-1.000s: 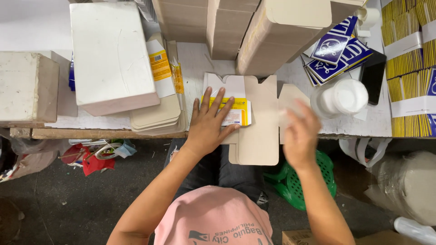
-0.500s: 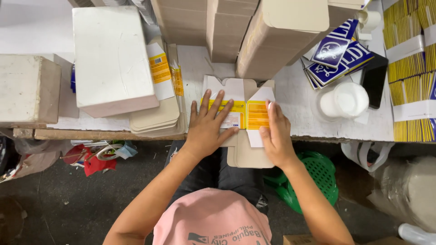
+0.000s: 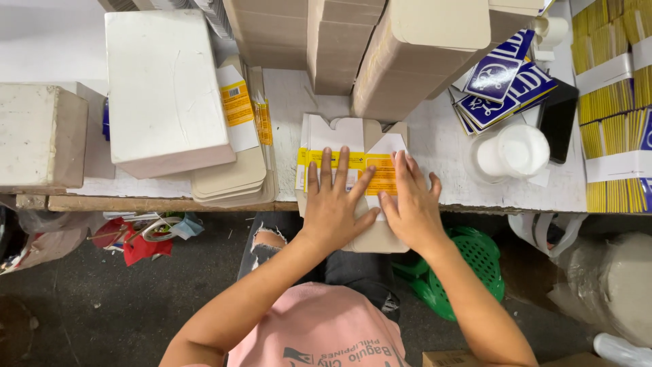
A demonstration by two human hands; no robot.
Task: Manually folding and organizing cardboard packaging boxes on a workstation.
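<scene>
1. Flat carton (image 3: 350, 136) lying at the table (image 3: 441, 146) front edge, sticking out over it.
2. Left hand (image 3: 333, 204) and right hand (image 3: 411, 207) pressed flat on the carton, side by side.
3. Tub (image 3: 513, 153) to the right, phone (image 3: 558, 126) just beyond.
4. Stack of blanks (image 3: 234, 170) off left, big box (image 3: 166, 81) partly on top.
5. Basket (image 3: 468, 268) down under the table.

Bare-armed to well above the elbow, with no watch, ring or glove on the left hand (image 3: 334, 207) or the right hand (image 3: 411, 207). Dressed in a pink short-sleeved top with dark printed lettering and a small dark emblem across it. Below that, dark jeans ripped open at one knee.
</scene>
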